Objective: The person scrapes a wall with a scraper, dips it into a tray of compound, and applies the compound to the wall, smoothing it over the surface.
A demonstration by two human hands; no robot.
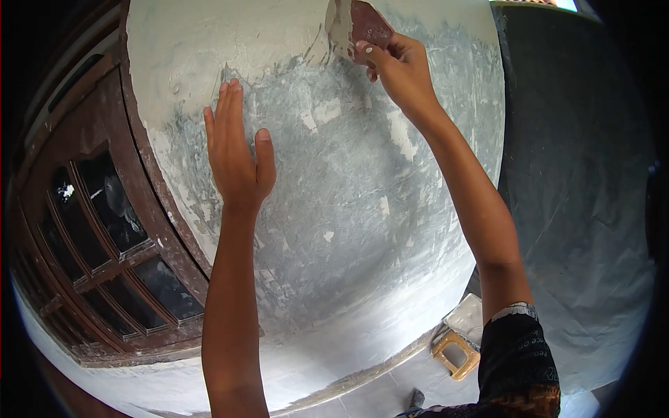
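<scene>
My right hand (398, 66) is raised high and grips a reddish-brown scraper (354, 28) whose blade, smeared with pale putty, presses against the wall (348, 209). The wall is grey with white patches, and its upper part is coated in smooth off-white putty. My left hand (237, 150) lies flat against the wall, palm on the grey surface, fingers together and pointing up, just below the edge of the fresh putty. It holds nothing.
A dark brown wooden window frame (104, 230) with glass panes borders the wall on the left. A darker grey wall (578, 174) meets it on the right. On the tiled floor below lie a yellow-handled tool (456, 354) and a pale slab.
</scene>
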